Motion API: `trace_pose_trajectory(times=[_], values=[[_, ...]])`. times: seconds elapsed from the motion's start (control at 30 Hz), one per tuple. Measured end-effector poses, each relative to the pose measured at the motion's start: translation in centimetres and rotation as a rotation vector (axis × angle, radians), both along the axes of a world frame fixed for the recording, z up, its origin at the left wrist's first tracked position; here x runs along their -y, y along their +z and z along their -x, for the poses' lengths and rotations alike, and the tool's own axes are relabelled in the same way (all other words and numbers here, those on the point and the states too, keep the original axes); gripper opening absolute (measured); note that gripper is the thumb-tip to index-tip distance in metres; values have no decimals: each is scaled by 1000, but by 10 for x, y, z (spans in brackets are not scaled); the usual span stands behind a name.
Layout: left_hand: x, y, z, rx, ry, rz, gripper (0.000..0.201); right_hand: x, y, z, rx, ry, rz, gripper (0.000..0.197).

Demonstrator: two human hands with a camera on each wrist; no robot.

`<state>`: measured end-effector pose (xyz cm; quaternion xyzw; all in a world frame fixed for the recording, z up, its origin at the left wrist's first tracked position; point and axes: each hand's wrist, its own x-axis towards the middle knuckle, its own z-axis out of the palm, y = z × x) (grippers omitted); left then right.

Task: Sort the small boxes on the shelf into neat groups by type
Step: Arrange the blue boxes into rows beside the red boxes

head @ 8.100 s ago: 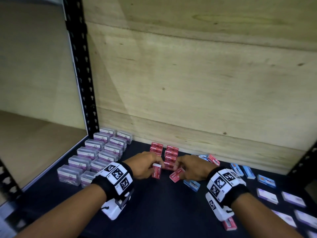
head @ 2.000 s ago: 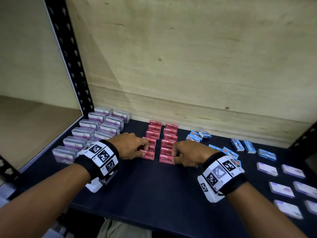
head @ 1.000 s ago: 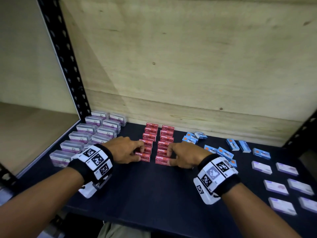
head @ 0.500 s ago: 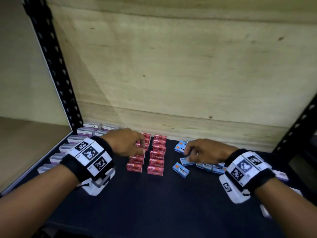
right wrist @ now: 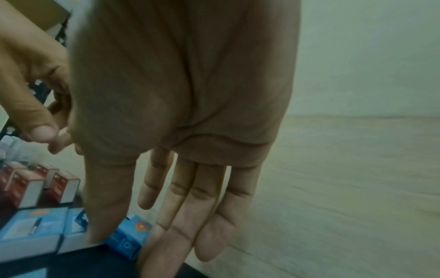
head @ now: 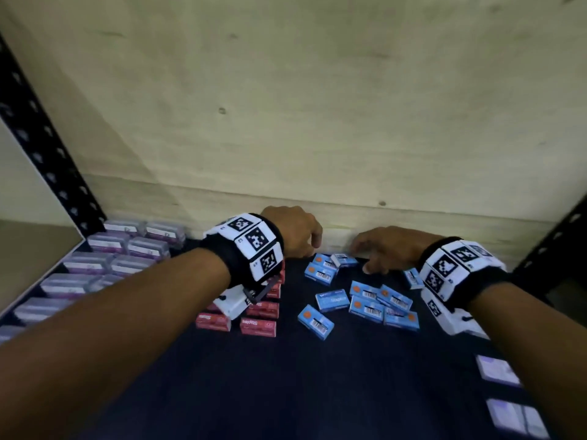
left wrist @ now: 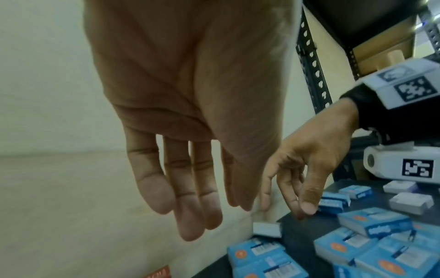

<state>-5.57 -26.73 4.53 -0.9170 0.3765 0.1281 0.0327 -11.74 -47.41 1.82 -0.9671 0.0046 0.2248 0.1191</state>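
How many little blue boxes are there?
10 blue boxes: three by the back wall, one beside the right hand, six in a loose heap in front. More may hide under that hand.

Red boxes (head: 258,325) stand in two tidy rows mid-shelf (head: 286,392). Blue boxes (head: 365,309) lie scattered to their right, some overlapping. Clear purple-labelled boxes (head: 95,265) sit lined up at left; pale flat ones (head: 497,369) far right.

Red boxes (head: 258,325) partly behind left wrist (head: 251,249)
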Motion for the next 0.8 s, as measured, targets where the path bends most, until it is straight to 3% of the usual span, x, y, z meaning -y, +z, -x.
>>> trace_pose_trajectory(times=[0.33,0.57,0.8], values=[[36,-31,-29,-40,-35,-72,34,-1,-15,-31,3,82,19,36],[43,-42,-34,-83,-55,-69,29,-4,-22,-33,87,162,210,34],[47,-45,-29,-116,-79,-41,26,6,-26,-24,94,130,199,31]])
